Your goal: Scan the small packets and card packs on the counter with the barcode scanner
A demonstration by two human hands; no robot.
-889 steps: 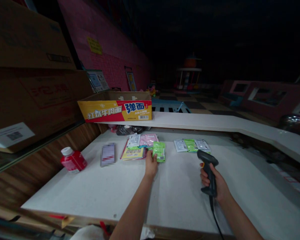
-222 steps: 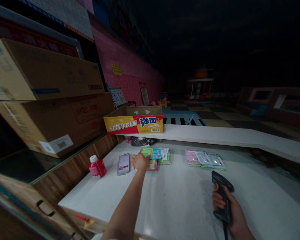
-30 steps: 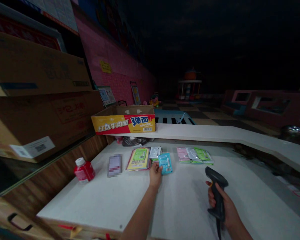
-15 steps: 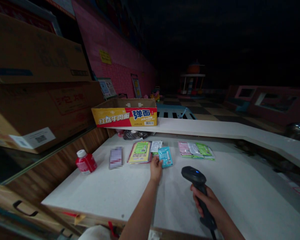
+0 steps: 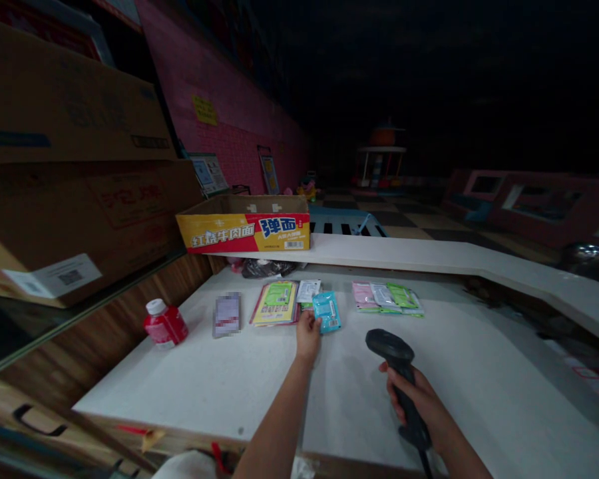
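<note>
The person's left hand (image 5: 308,337) is touching a shiny blue foil sachet (image 5: 328,311) near the white table's (image 5: 180,392) far edge (pinching or not, I cannot tell), while the right hand (image 5: 413,400) is gripping a black handheld barcode scanner (image 5: 398,354).

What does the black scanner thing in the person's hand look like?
The handheld barcode scanner is dark grey and looks like matte plastic. It is shaped a bit like a pistol, with a wide rounded head and a long handle. The right hand wraps around the handle, with the head tipped forward. It is held above the white counter, not resting on it. A black cable runs down from the bottom of the handle.
</note>
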